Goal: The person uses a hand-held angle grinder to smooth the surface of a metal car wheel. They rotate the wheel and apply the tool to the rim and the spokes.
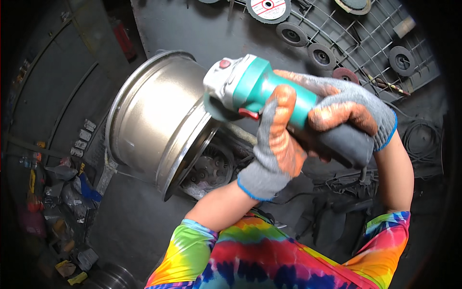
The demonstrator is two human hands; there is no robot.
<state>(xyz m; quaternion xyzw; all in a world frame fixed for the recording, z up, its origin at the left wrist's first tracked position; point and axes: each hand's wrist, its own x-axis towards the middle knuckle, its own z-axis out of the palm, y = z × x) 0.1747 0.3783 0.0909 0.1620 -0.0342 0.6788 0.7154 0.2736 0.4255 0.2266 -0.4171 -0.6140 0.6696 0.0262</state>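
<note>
Both of my hands, in grey gloves with orange-coated palms, hold a teal angle grinder (pixel 262 84) with a silver head and a dark rear. My left hand (pixel 276 144) is wrapped round the body from below, its thumb up beside the red lever. Farther back, my right hand (pixel 353 103) closes over the body and the rear end. To the left stands a large silver wheel rim (pixel 149 115), tilted on its side. The grinder's head overlaps the rim's right edge in view; I cannot tell whether its disc touches the metal.
Behind the rim is a round hub-like part (pixel 209 168). A wire rack (pixel 332 29) at the upper right bears several grinding discs (pixel 321 56). Coiled cable (pixel 421 139) hangs at the right. Bags, bottles and loose items (pixel 72 192) clutter the lower left, near another rim (pixel 113 277).
</note>
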